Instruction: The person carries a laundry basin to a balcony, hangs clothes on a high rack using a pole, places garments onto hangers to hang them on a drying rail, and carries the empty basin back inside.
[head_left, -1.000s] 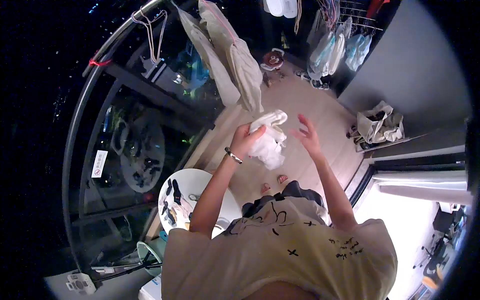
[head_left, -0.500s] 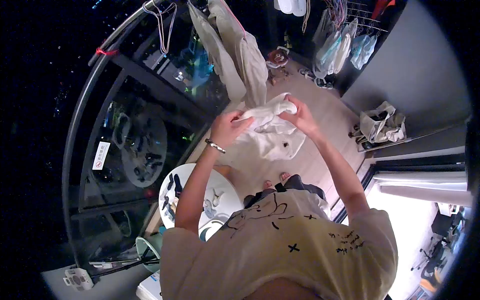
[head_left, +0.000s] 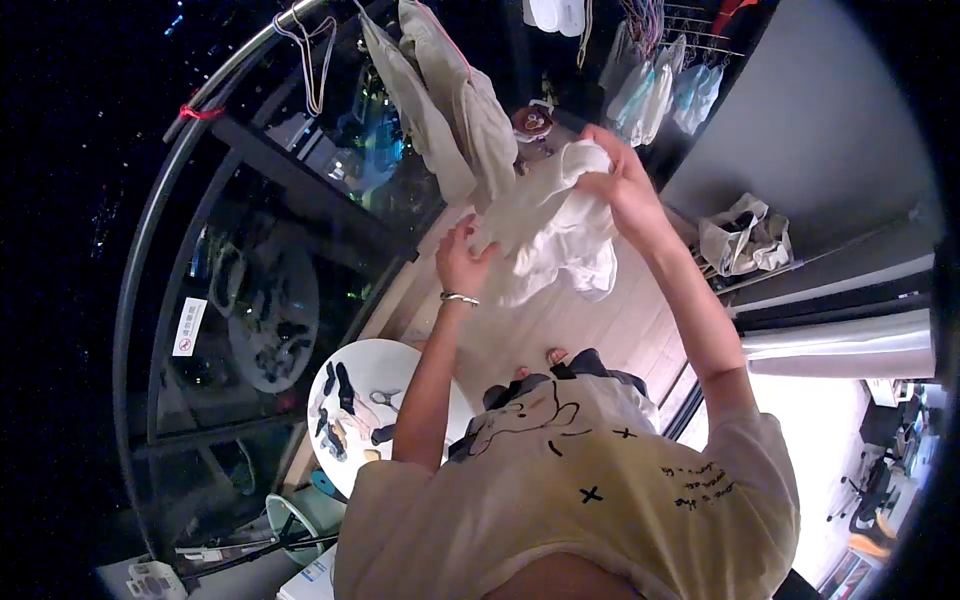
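1. On the glass we see a white sticker (head_left: 187,327) with a red prohibition symbol; its characters are too small to read.
2. The round white tabletop (head_left: 382,356) bears small dark pieces.
3. Our left hand (head_left: 465,256) is open, fingers parted, by the cloth's left edge; we cannot tell if they touch.
4. The white cloth (head_left: 560,225) hangs bunched above the floor (head_left: 510,340).
5. Our right hand (head_left: 622,180) grips its upper right.
6. Our shirt (head_left: 560,510) shows black X marks and script, partly legible: "the".

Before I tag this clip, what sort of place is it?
Probably a balcony used for drying laundry, at night: pale garments hang by dark glass with lights showing in it, and a curtain edges the opening to a brightly lit room.
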